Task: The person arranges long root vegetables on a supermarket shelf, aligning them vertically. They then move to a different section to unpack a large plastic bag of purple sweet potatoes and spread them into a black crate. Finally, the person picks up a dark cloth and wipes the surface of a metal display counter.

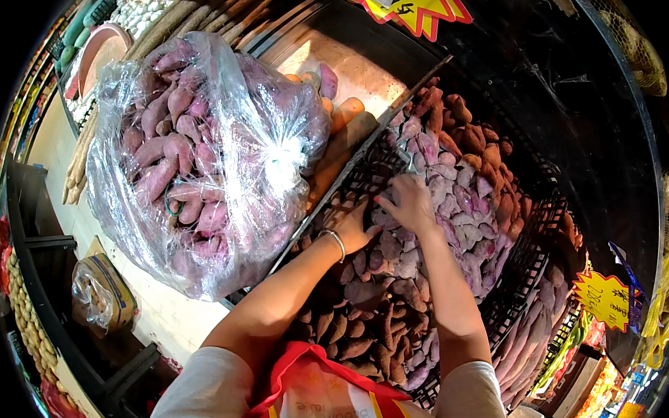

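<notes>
At your far left, a cardboard box [104,293] with clear plastic in its top sits low, near the pale floor. Higher up, a pink bowl [103,56] stands near white rounded produce [136,16]. Next, a big clear plastic bag [264,129], bulging with purple sweet potatoes [185,153], rests just beside the crate area; carrots [348,115] show past its right side.

Your left hand [348,222], bracelet [338,244] at the wrist, is palm down, fingers spread, at the left side of the black crate [374,170]; contact beneath is hidden. Below it, toward you, lie dark brown tubers [365,333].

Your right hand [409,203] is just beside, over the same crate, fingers bent; you cannot tell whether it grips anything. Dusty purple tubers [461,213] lie under and right of it, in the crate's middle. Reddish-brown tubers [477,139] heap along their right. Farther right, a yellow price sign [605,300] stands near long purplish roots [530,335].
</notes>
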